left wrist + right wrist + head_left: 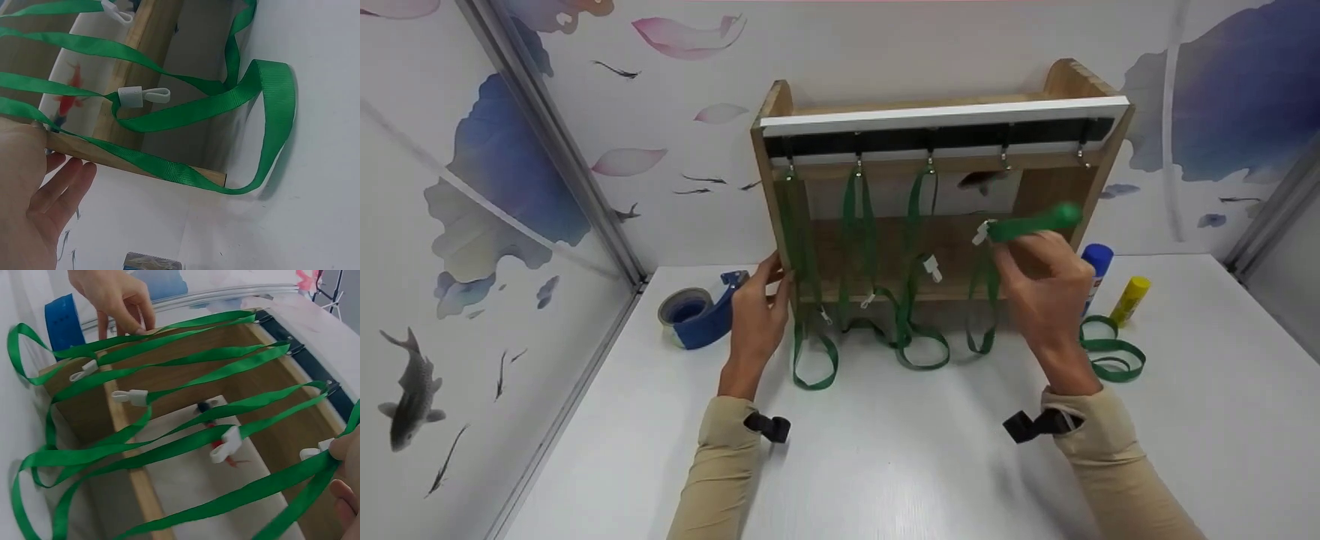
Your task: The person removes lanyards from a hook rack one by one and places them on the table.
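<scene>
Room to pass around the strap rack

The worktop (885, 465) in front of the wooden rack (937, 187) lies open between the two forearms; closer in, green strap loops (919, 352) trail onto it below the shelf. Inside the rack, three hanging straps (856, 240) curtain the left and middle bays, with narrow gaps between them. The left hand (757, 315) blocks the rack's left post, a tape dispenser (701, 311) just beside it. To the right, two glue sticks (1114, 289) and a loose strap (1110, 352) crowd the worktop near the right hand (1046, 289).
</scene>
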The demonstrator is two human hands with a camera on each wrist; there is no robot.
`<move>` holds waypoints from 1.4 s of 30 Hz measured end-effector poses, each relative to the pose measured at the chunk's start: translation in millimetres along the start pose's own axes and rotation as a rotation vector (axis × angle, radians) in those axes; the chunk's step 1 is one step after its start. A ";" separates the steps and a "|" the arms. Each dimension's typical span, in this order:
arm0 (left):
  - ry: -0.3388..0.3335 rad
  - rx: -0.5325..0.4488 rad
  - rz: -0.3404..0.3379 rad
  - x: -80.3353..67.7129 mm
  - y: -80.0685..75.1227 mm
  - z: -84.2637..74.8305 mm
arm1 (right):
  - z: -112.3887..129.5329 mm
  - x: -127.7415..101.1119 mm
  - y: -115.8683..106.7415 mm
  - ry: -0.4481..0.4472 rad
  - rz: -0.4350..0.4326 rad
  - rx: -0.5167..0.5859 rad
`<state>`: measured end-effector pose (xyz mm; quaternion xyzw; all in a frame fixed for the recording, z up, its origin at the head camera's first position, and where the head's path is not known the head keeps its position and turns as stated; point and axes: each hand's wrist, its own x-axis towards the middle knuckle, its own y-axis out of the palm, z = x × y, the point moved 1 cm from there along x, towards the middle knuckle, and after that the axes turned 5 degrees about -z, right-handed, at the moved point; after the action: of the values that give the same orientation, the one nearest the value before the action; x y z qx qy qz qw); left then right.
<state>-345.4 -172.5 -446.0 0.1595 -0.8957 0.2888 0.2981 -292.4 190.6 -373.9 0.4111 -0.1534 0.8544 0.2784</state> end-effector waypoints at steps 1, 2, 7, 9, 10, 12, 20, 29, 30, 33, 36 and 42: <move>-0.002 0.002 0.000 -0.1 0.4 0.1 | 1.9 1.7 -2.0 -0.026 0.003 -0.003; -0.001 -0.001 0.001 -0.2 0.6 0.1 | 2.7 3.3 -4.0 -0.048 0.012 -0.005; -0.004 -0.006 0.003 0.0 1.5 0.1 | 0.3 6.9 -14.9 -0.092 0.129 -0.038; -0.007 -0.007 0.004 0.0 0.9 -0.1 | -2.7 6.2 -20.2 -0.085 0.181 -0.057; -0.007 -0.008 0.005 0.0 0.5 -0.1 | -4.3 5.7 -22.9 -0.077 0.207 -0.066; -0.009 -0.009 0.004 -0.1 -0.5 0.0 | -8.7 4.4 -28.5 -0.066 0.249 -0.084; 0.013 -0.026 -0.002 -0.5 -1.2 1.0 | -30.9 1.0 -58.4 0.017 0.374 -0.122; -0.005 -0.024 0.003 -0.7 -0.6 1.9 | -51.0 5.9 -97.8 0.111 0.412 -0.148; -0.005 -0.026 0.002 -0.6 -0.9 2.2 | -52.1 8.0 -102.2 0.115 0.406 -0.156; -0.007 -0.029 0.000 -0.4 -1.5 2.5 | -52.1 17.9 -117.5 0.139 0.368 -0.187; -0.013 -0.023 0.003 -0.2 -0.9 2.8 | -47.4 31.1 -133.9 0.166 0.325 -0.208; -0.018 -0.012 0.010 0.2 -0.2 3.3 | -35.2 42.3 -153.9 0.195 0.360 -0.283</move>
<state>-346.9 -174.7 -447.9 0.1561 -0.9007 0.2836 0.2897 -243.0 345.4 -357.1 0.2495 -0.3145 0.8960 0.1898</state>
